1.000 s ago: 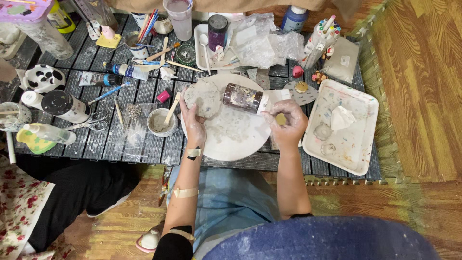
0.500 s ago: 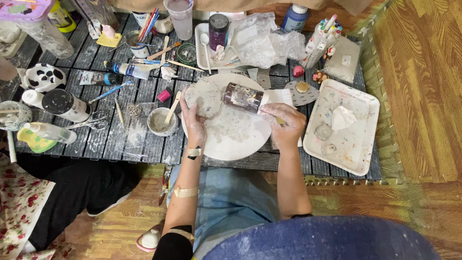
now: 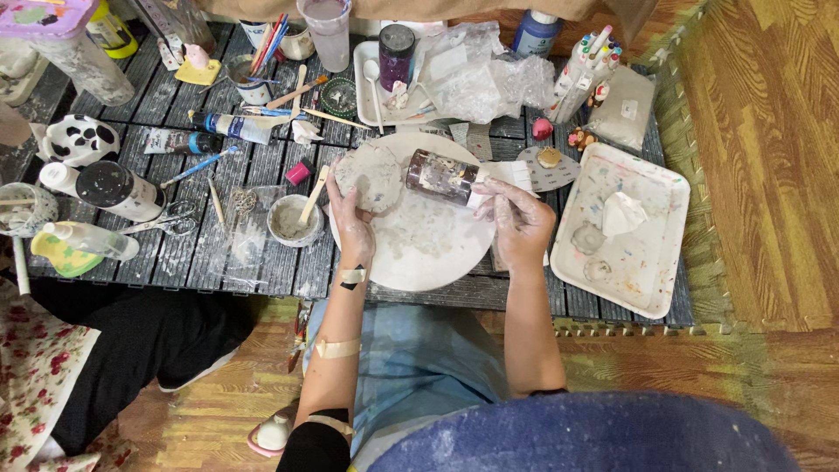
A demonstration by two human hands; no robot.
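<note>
R hand point(image 3: 522, 220) has shifted off the plate's right edge since 1 s ago, now grasping dark jar point(image 3: 443, 176) by its near end. L hand point(image 3: 354, 217) clasps grey clay slab point(image 3: 372, 177), just left of jar, over round white plate point(image 3: 428, 253). Cup w/ stick point(image 3: 291, 218) beyond L hand.

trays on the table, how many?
2. One large white paint-stained tray at the table's right end, beside the right hand; one smaller white tray at the back, partly under crumpled plastic wrap. Clutter could hide more.

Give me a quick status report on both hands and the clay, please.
Left hand grips the grey clay slab over the round white board. Right hand touches the dark jar lying on its side. Nothing between them.
</note>
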